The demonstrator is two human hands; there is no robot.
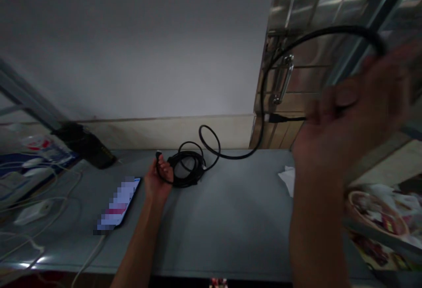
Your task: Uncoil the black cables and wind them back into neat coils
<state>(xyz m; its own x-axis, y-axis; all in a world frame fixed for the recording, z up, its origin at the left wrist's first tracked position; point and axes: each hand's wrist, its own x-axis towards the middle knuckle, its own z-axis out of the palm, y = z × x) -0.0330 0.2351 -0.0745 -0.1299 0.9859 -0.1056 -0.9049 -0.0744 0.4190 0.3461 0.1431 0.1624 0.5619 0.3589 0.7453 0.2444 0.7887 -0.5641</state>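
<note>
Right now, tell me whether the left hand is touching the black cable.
Touching. The head view shows the left hand curled around an end of the black cable, which passes between its fingers.

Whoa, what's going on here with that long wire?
A person is handling a black cable, most of it coiled on a grey table. Their left hand holds one end beside the coil, near a phone. Their blurred right hand is raised, with the cable reaching its fingers.
</note>
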